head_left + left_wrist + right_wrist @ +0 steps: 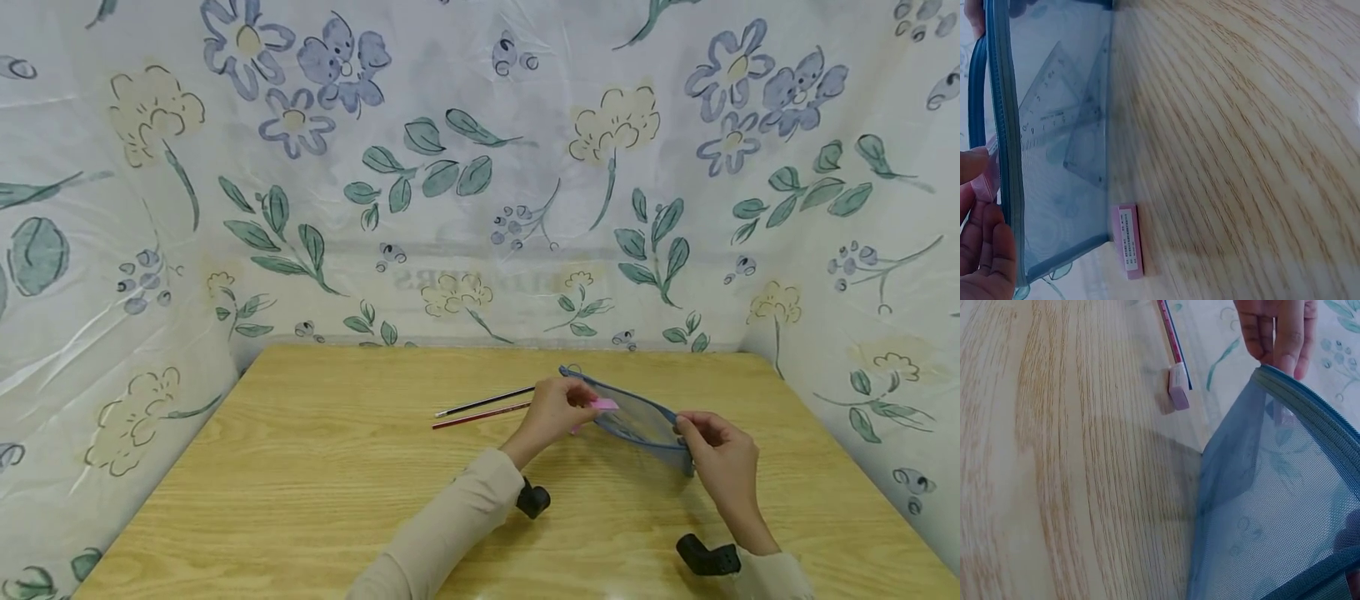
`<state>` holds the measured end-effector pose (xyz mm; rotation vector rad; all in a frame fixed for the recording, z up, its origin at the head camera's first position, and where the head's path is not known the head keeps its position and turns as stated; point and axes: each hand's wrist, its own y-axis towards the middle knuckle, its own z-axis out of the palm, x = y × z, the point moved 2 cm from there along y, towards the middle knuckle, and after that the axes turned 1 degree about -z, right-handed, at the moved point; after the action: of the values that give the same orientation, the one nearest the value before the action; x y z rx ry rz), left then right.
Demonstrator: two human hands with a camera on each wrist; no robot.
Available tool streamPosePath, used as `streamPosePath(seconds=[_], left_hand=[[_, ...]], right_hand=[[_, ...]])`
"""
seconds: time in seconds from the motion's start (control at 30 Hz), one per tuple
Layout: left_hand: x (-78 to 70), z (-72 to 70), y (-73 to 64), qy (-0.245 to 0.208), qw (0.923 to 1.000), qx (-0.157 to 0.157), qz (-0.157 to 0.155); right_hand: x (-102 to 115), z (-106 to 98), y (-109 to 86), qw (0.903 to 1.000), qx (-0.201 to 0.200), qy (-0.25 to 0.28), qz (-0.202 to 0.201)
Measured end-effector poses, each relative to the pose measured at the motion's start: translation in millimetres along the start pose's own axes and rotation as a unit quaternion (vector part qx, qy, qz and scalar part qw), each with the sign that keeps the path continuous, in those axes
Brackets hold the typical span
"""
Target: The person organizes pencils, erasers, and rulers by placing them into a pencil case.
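Note:
My left hand (553, 412) pinches a small pink, partly see-through object (604, 404) at the mouth of a blue mesh zip pouch (1066, 206). Its exact kind I cannot tell. The right hand (723, 458) grips the pouch's other end by the zipped rim, and the mouth gapes between the two hands. Through the mesh, clear set squares (1054, 106) show inside. A pink eraser (1127, 242) with a white printed label lies on the table beside the pouch's lower edge.
A black pencil (483, 402) and a red pencil (480, 415) lie side by side on the wooden table (315, 483), left of the pouch. Flowered cloth (465, 208) hangs behind and on both sides. Black wrist mounts (708, 556) stick out by the sleeves.

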<state>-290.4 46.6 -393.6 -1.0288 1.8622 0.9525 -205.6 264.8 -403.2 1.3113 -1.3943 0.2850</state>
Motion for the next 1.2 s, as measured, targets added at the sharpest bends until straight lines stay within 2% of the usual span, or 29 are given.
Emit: streamPosePath(seconds=[0.23, 0.4, 0.53, 0.93, 1.2], left_hand=[[-2.1, 3.5, 2.7, 0.042, 0.9988, 0.004, 0.026], [-5.9, 4.6, 2.9, 0.085, 0.9947, 0.007, 0.057], [-7.9, 6.4, 3.9, 0.103, 0.9919, 0.018, 0.072], [-9.4, 8.4, 8.1, 0.146, 0.9848, 0.039, 0.086], [-10.3, 8.1, 8.4, 0.151, 0.9838, 0.048, 0.083]], right_hand=[[0.1, -0.1, 1.3, 1.0000, 0.000, 0.004, -0.005], [0.1, 0.0, 0.8, 1.0000, 0.001, 0.001, -0.007], [-0.3, -0.7, 0.3, 1.0000, 0.006, -0.002, -0.003], [2.1, -1.1, 0.2, 1.0000, 0.003, -0.005, 0.003], [2.1, -1.3, 0.3, 0.9999, 0.000, -0.011, 0.006]])
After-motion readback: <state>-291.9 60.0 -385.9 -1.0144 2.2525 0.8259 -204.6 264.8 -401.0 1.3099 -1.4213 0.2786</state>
